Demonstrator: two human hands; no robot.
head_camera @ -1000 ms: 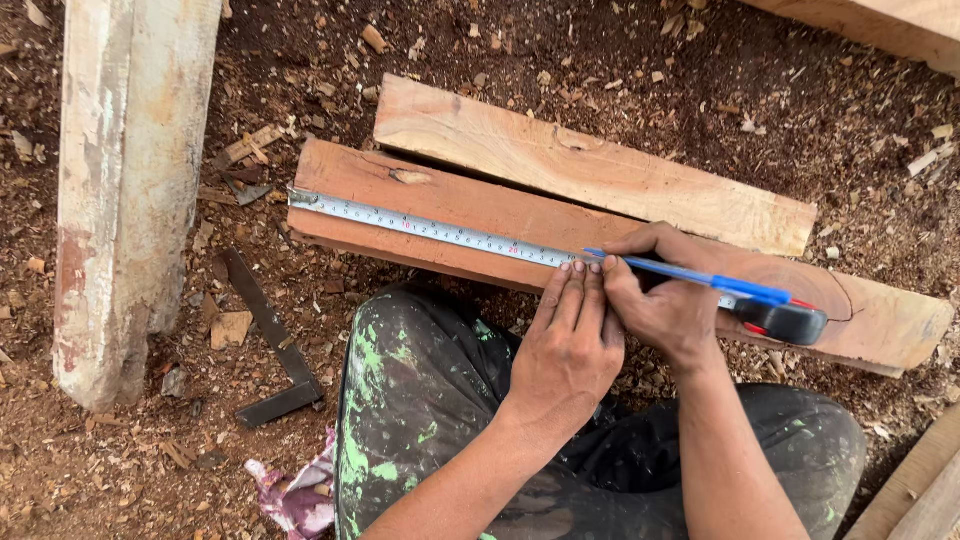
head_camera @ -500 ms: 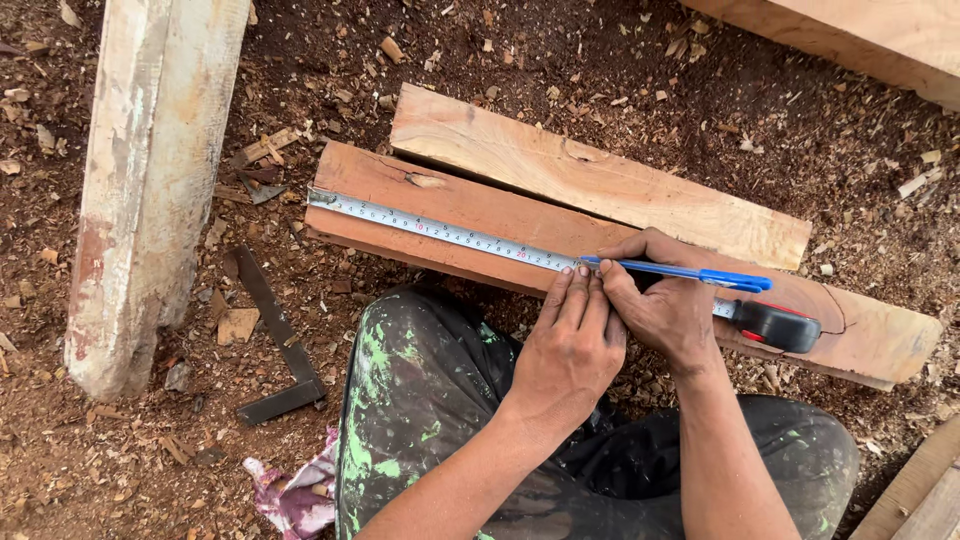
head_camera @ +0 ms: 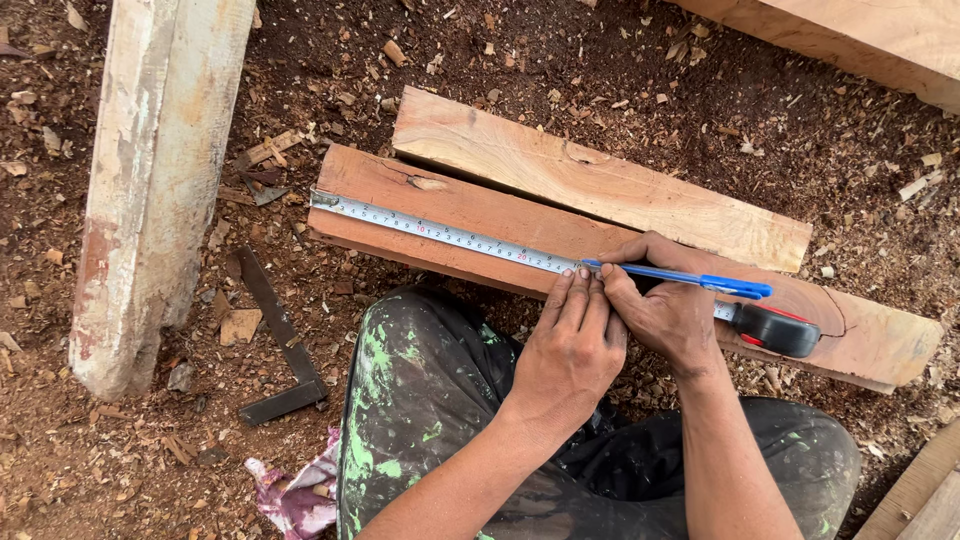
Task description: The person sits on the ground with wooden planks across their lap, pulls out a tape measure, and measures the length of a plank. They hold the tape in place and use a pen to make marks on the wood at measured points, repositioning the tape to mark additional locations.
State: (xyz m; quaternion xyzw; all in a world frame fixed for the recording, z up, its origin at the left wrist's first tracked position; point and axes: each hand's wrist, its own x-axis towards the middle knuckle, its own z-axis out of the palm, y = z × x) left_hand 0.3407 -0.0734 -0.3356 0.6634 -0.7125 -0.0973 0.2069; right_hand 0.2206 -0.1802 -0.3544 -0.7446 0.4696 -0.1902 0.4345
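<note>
- Nearest the camera, the person's legs in dark trousers [head_camera: 430,400] splashed with green paint sat low in the view, with a crumpled pink rag [head_camera: 295,495] on the ground beside the left knee.
- The left hand [head_camera: 570,350] lay flat with its fingers [head_camera: 583,292] stretched out together, the tips pressing the tape measure's blade [head_camera: 445,235] down onto the near plank [head_camera: 470,210].
- The right hand [head_camera: 665,305] was curled closed around a blue pen [head_camera: 690,279], whose tip met the blade just at the left fingertips.
- The pen's long axis ran nearly level, tip to the left and cap to the right.
- The blade ran along the plank, its end hook caught on the plank's left end, sloping slightly down to the right into the black and red tape case [head_camera: 775,328], which rested on the plank just right of the right hand.
- The near plank, reddish wood, lay on the ground with its long axis left to right, the right end lower in the view.
- A dark metal try square [head_camera: 280,350] lay on the sawdust-covered ground [head_camera: 620,80] left of the legs.
- A pale, weathered post [head_camera: 160,180] stretched up the left side.
- Behind the near plank and touching it lay a lighter plank [head_camera: 600,185], about parallel.
- Farthest off, a thick beam [head_camera: 860,40] crossed the upper right corner.
</note>
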